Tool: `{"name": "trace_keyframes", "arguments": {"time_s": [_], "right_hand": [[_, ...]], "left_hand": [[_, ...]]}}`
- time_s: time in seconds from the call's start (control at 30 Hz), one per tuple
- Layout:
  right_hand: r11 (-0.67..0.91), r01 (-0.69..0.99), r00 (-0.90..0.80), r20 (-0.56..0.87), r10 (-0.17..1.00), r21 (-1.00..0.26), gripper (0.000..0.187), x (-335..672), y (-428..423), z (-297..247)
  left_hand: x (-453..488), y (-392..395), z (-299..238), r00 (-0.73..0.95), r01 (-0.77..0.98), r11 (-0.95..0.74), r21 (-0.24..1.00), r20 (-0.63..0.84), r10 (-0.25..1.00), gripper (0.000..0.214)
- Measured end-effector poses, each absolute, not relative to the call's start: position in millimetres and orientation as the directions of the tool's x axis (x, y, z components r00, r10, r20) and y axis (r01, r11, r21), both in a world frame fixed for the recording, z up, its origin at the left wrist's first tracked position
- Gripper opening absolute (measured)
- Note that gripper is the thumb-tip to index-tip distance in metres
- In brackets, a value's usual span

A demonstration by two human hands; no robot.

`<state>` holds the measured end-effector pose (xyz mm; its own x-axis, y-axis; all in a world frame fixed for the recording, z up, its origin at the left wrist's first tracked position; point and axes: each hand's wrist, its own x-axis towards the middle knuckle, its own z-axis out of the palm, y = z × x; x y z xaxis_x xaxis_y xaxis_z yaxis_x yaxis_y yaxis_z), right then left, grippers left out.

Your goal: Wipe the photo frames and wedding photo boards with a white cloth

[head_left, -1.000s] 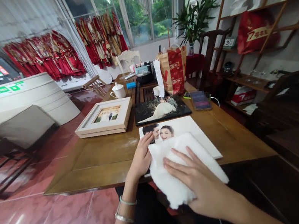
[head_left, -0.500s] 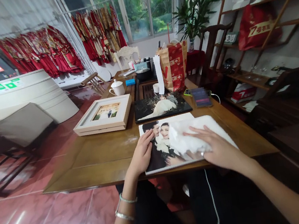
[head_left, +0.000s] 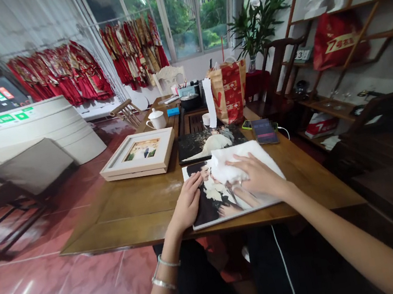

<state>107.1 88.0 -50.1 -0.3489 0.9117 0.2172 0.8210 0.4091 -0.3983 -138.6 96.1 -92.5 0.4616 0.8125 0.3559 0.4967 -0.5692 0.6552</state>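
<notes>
A large photo panel [head_left: 211, 210] with a couple's portrait lies flat near the table's front edge. On its left side rests my left hand [head_left: 188, 201], flat and open, fingers together. My right hand [head_left: 256, 173] presses on a thick white cloth [head_left: 257, 149], its fingers spread over the top and the cloth bunched under it. That cloth covers the panel's upper right and overlaps the lower edge of a darker photo panel [head_left: 197, 149] behind. To the left sits a pale picture frame [head_left: 113, 172], stacked on a second one.
Behind the panels stand a white lidded mug [head_left: 156, 119], a small blue box [head_left: 173, 112] and a red-and-tan paper bag [head_left: 230, 93]. A phone [head_left: 265, 132] with a white cable lies at right. The wooden table [head_left: 126, 205] ends close to my lap.
My right hand has slid the white cloth up and to the left across the photo panel, baring its lower right part. My left hand stays in place. The view has tilted slightly.
</notes>
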Motion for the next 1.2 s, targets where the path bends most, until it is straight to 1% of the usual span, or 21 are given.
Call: {"name": "trace_keyframes", "arguments": {"time_s": [0.07, 0.1, 0.17, 0.27, 0.33, 0.43, 0.57, 0.7, 0.87, 0.93, 1.1, 1.2], "right_hand": [[0.452, 0.805, -0.398, 0.215, 0.892, -0.385, 0.064, 101.9, 53.3, -49.2], [0.472, 0.796, -0.426, 0.204, 0.882, -0.380, 0.070, 100.5, 35.6, -47.8], [0.497, 0.782, -0.474, 0.158, 0.866, -0.376, 0.079, 101.0, 5.3, -43.7], [0.462, 0.804, -0.461, 0.097, 0.882, -0.373, 0.078, 109.9, -12.0, -39.3], [0.383, 0.848, -0.377, 0.091, 0.922, -0.366, 0.072, 118.7, 0.6, -40.1], [0.263, 0.898, -0.237, 0.117, 0.964, -0.352, 0.061, 127.7, 45.7, -45.0], [0.222, 0.927, -0.188, 0.137, 0.973, -0.302, 0.057, 119.5, 103.6, -48.0], [0.261, 0.925, -0.217, 0.181, 0.959, -0.274, 0.056, 102.2, 110.8, -48.6], [0.347, 0.901, -0.297, 0.214, 0.931, -0.260, 0.056, 98.4, 69.2, -53.3], [0.372, 0.892, -0.325, 0.208, 0.923, -0.255, 0.057, 99.4, 48.7, -53.7], [0.416, 0.868, -0.385, 0.160, 0.909, -0.272, 0.071, 98.8, 14.4, -47.8], [0.381, 0.876, -0.360, 0.126, 0.924, -0.296, 0.069, 96.5, 22.6, -44.0]], "left_hand": [[-138.4, 96.3, -92.4, 0.459, 0.499, -0.562, 0.660, 0.348, 0.817, 0.042], [-138.3, 96.4, -92.5, 0.456, 0.498, -0.559, 0.663, 0.347, 0.819, 0.042], [-138.3, 96.7, -92.9, 0.453, 0.493, -0.559, 0.667, 0.352, 0.819, 0.042], [-138.5, 97.3, -94.2, 0.452, 0.484, -0.567, 0.667, 0.364, 0.814, 0.042], [-138.8, 97.6, -94.9, 0.452, 0.485, -0.569, 0.665, 0.366, 0.813, 0.042], [-139.2, 97.5, -94.9, 0.456, 0.486, -0.574, 0.660, 0.369, 0.810, 0.042], [-139.5, 95.9, -93.6, 0.452, 0.479, -0.577, 0.662, 0.378, 0.808, 0.042], [-139.7, 94.6, -93.5, 0.446, 0.482, -0.569, 0.666, 0.373, 0.814, 0.042], [-139.6, 95.7, -95.0, 0.445, 0.484, -0.573, 0.662, 0.378, 0.812, 0.042], [-139.6, 96.0, -95.4, 0.445, 0.485, -0.574, 0.660, 0.379, 0.812, 0.042], [-139.9, 95.3, -95.6, 0.433, 0.482, -0.565, 0.670, 0.379, 0.818, 0.042], [-140.2, 95.2, -95.6, 0.431, 0.479, -0.566, 0.671, 0.382, 0.818, 0.043]]}}
